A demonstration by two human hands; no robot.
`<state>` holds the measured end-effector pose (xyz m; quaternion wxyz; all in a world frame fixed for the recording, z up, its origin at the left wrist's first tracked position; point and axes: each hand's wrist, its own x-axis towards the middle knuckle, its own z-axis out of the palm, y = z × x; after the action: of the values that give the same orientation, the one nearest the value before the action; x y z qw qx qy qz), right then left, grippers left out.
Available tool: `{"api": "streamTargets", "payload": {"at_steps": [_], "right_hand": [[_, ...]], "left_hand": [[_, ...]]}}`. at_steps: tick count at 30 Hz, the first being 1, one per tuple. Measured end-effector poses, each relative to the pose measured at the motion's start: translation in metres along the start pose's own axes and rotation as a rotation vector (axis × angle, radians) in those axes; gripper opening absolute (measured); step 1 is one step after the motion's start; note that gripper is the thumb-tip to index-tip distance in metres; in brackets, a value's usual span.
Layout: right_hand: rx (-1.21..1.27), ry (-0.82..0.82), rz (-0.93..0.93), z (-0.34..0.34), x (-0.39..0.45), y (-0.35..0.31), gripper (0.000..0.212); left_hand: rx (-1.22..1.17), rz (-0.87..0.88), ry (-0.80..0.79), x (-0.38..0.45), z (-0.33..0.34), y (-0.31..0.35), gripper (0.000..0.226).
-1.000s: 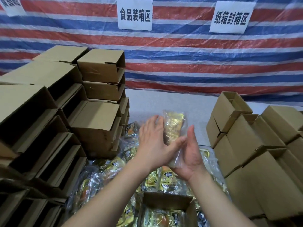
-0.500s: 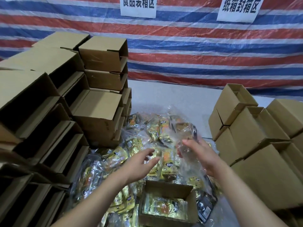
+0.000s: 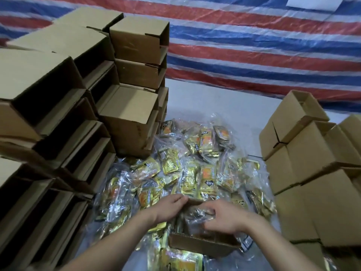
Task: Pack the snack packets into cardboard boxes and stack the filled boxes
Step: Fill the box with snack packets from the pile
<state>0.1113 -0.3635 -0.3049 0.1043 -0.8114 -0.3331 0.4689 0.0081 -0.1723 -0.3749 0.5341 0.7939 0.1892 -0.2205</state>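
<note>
Left hand (image 3: pixel 172 209): I steady the open box (image 3: pixel 203 244) at its 10 o'clock corner, fingers curled on the rim.
Right hand (image 3: pixel 224 219): I press a snack packet (image 3: pixel 197 214) inside, fingers curled over it.
Risk: the slippery packet may spring out (box looks full).

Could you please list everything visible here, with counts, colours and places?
open box: one, brown cardboard, front centre, being filled.
clear packet: one, transparent wrap, contents blurred, inside the open box under the right hand.
snack packets: many, gold and orange in clear wrap, heaped on the table centre.
empty boxes: many, brown, stacked on their sides at left.
upright boxes: several, brown, stacked at right.
tarpaulin: one, red, white and blue stripes, behind.
paper sign: one, white, top right.
left hand: on the open box's far left edge.
right hand: fingers curled on the clear packet.
</note>
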Motion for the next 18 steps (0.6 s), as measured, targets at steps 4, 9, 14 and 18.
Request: {"api": "streamTargets", "payload": {"at_steps": [4, 9, 14, 18], "right_hand": [[-0.199, 0.034, 0.018, 0.029, 0.032, 0.006, 0.060], [-0.035, -0.001, 0.072, 0.062, 0.060, 0.019, 0.065], [0.115, -0.032, 0.029, 0.048, 0.043, 0.022, 0.076], [0.028, 0.039, -0.007, 0.024, 0.024, 0.018, 0.029]], "left_hand": [[-0.031, -0.005, 0.027, 0.005, 0.006, -0.001, 0.037], [-0.019, 0.011, 0.094, 0.008, 0.009, -0.008, 0.037], [-0.005, 0.029, 0.101, 0.009, 0.011, -0.010, 0.036], [-0.040, 0.045, 0.097, 0.009, 0.014, -0.011, 0.036]]}}
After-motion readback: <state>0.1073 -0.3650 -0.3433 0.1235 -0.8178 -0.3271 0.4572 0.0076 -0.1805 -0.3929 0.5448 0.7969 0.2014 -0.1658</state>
